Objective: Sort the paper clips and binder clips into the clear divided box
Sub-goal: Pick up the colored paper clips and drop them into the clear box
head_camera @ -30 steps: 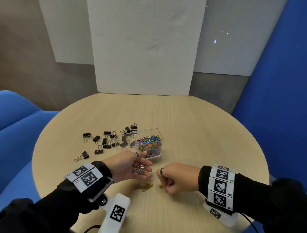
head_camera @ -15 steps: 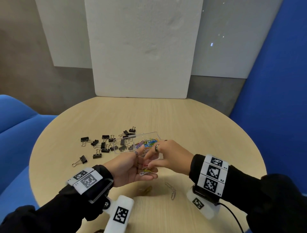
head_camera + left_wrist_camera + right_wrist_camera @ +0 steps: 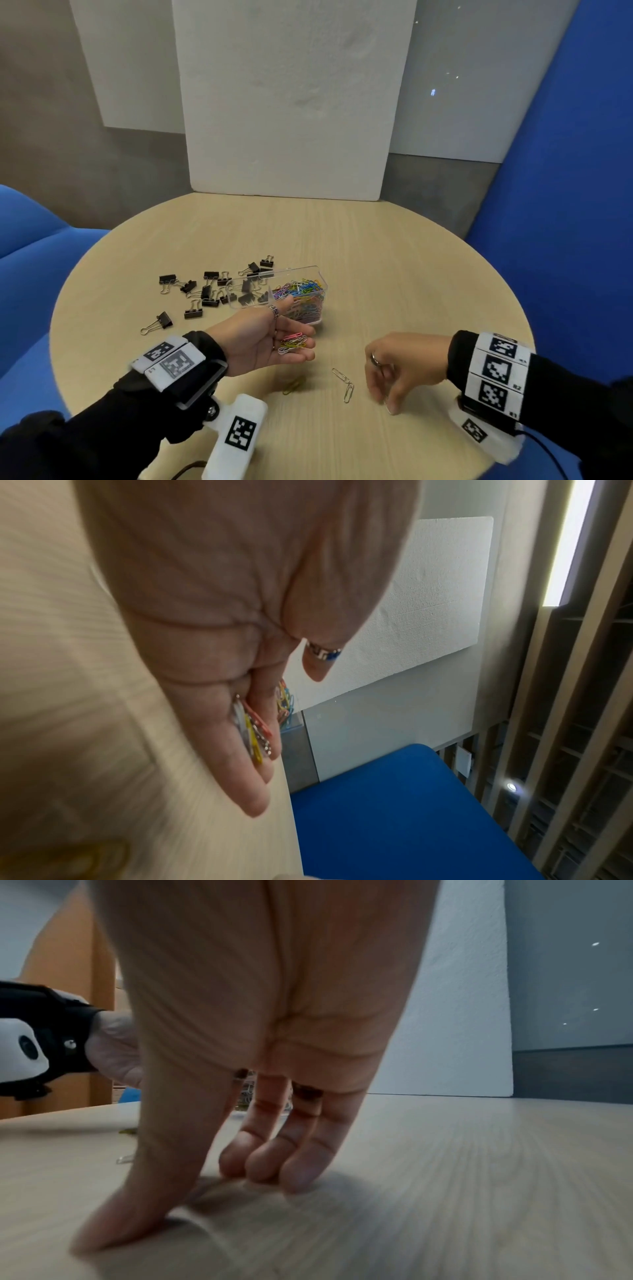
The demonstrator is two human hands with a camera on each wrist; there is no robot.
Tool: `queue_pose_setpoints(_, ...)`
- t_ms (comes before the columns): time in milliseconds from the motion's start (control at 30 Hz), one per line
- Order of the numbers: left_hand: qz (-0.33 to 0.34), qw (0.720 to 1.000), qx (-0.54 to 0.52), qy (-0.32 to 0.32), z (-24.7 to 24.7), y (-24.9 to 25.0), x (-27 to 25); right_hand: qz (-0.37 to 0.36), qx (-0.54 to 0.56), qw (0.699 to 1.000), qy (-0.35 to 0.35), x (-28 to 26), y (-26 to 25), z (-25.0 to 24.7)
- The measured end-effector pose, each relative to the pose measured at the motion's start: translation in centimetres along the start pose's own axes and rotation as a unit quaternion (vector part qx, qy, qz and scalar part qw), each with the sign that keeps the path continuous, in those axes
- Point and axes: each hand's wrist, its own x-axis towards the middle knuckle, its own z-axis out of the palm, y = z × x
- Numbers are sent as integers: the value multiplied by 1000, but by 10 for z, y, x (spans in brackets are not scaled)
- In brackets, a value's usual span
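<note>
Fingers (image 3: 301,337) of the left hand (image 3: 260,339) are stretched out nearly flat, palm up, and a little bunch of paper clips (image 3: 293,342) (pink, white, yellowish, silver) just lies across them, nothing pinched. Same story from the left wrist view, where the clips (image 3: 251,731) lie along the straight fingers (image 3: 246,777).

Over on the other side, the right hand (image 3: 404,366) is palm down with its fingers (image 3: 274,1158) curled toward the bench (image 3: 394,274) and the thumb reaching down next to them. Fingertips look like they're touching the wood. There's something thin and pale under the thumb, but it's too blurry, so I honestly can't tell if it's pinching a clip or just pressing on the surface.

Between the two hands, a bit nearer the right fingers, two silver clips (image 3: 344,385) lie loose on the bench, end to end. A yellowish-green clip (image 3: 294,385) sits just below the left fingers, half in their shadow.

Right beyond the left fingertips is the clear box (image 3: 308,274). The compartment closer to the right hand's side is stuffed with colourful paper clips (image 3: 303,291), and the other one has a few black binder clips (image 3: 251,294) in it. Past the box, out on the far side of the left hand, more black binder clips (image 3: 191,291) are scattered on the bench, with one (image 3: 159,322) off on its own, closer to the left wrist.
</note>
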Motion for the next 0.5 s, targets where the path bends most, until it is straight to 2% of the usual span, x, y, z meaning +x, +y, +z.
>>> queue_pose_setpoints(167,3,1000,6,5,0,1,-3,8,18,1000,-3,-5,1,4)
queue_pose_setpoints(300,4,1000,13,10,-1,3,-2,-40,42,996,61,6,-15,7)
queue_pose_setpoints(500,7,1000,19,8,-4,4,-4,-74,-44,993,82,18,-26,6)
